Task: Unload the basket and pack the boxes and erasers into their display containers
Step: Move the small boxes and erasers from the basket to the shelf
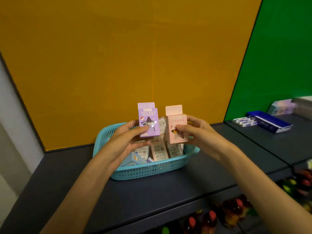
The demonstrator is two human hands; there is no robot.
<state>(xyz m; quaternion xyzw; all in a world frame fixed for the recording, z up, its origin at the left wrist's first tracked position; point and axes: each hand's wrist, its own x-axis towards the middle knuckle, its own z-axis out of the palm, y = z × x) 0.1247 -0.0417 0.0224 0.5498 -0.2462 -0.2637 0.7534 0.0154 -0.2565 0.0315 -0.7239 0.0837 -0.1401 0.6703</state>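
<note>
A purple box is held upright by the left hand, thumb on its front face and fingers curled behind. At 3 o'clock of it, just beside but apart, a pink box is pinched upright by the right hand, thumb across its front. Both boxes are raised above a turquoise basket, which is set on a dark shelf against an orange back panel. More small boxes are seen lying inside the basket. At 2 o'clock from the basket, well apart, white erasers are laid touching a blue display container before a green panel
</note>
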